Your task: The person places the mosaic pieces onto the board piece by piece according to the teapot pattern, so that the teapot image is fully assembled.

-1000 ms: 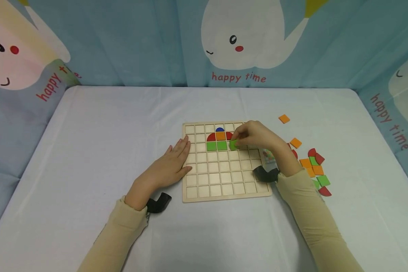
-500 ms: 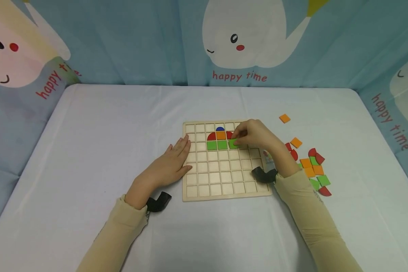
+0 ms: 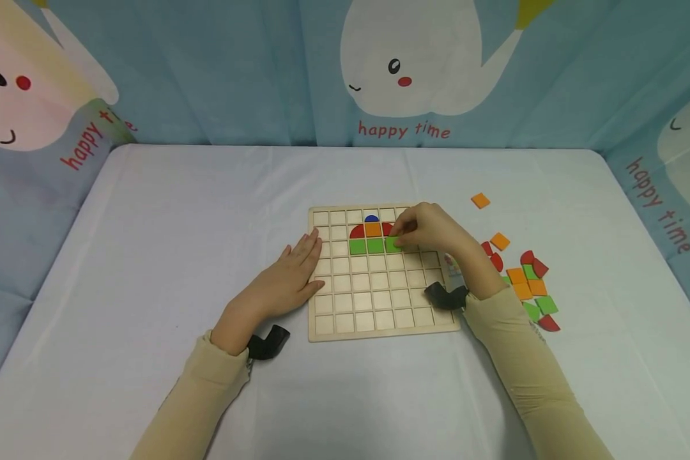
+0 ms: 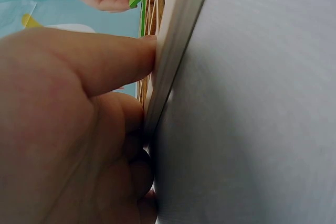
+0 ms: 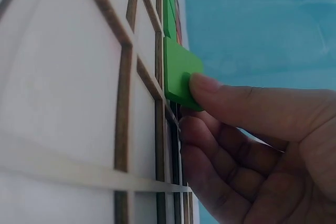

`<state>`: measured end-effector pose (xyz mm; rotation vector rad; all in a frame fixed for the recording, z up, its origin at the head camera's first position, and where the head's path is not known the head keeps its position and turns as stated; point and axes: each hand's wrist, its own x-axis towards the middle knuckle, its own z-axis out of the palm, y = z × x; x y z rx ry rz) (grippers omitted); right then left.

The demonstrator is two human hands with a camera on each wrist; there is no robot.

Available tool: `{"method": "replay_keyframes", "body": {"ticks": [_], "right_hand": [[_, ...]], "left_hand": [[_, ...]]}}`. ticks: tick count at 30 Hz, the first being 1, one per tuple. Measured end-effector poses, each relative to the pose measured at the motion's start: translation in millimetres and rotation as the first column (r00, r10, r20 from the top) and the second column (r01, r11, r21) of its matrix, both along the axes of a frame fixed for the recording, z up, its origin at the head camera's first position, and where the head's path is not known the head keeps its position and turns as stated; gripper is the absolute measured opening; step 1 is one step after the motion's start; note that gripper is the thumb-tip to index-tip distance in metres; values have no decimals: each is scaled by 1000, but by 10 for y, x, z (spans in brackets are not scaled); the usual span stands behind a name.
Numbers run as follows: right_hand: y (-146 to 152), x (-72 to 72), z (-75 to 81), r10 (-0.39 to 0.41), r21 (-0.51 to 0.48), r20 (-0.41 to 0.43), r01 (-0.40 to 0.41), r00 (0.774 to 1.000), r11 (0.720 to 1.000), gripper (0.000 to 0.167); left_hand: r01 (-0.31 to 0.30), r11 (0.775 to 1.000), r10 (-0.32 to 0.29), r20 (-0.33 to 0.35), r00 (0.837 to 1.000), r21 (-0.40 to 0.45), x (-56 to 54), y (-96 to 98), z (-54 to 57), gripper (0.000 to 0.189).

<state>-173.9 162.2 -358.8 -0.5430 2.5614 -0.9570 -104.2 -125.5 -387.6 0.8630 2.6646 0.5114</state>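
Note:
A wooden grid board (image 3: 363,319) lies on the table. My left hand (image 3: 284,281) rests along its left edge, fingers extended, the thumb touching the rim. My right hand (image 3: 431,229) pinches a green square tile (image 5: 181,72) between thumb and fingers. That tile is tilted, over a cell at the right end of the green row. Two green tiles (image 3: 366,246) sit flat in the cells to its left. Above them are an orange square (image 3: 373,230), a red quarter-circle piece (image 3: 358,232) on each side and a blue half-round piece (image 3: 371,219). The right hand partly hides the right red piece.
Loose red, orange and green pieces (image 3: 521,291) lie to the right of the board, with a single orange square (image 3: 480,200) farther back. A small printed card (image 3: 453,264) shows partly behind the right wrist. A blue curtain (image 3: 253,76) hangs behind the white table (image 3: 149,255).
The right hand has brought the green tile slightly left, over its cell beside the other green tiles. The left hand stays on the board's edge.

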Motion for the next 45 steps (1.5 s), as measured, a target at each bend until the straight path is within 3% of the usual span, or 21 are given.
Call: {"method": "replay_keyframes", "body": {"ticks": [19,30,36,45], "right_hand": [[195,-34,53,-21,-68,52,24,998,997,10],[579,62,235,-109,-19,20,109,994,994,16],[826,109,239,-208,35,26,207,978,978,18],[1072,184,253,-272,84,40,268,961,960,20]], "left_hand": [[-4,1000,4,5,1000,4,6,3,16,71],[2,1000,-2,1,1000,3,-11,1,-8,71],[0,1000,0,8,1000,-1,-20,-4,-16,71],[-5,1000,5,20,1000,-1,-18,-3,-12,69]]}}
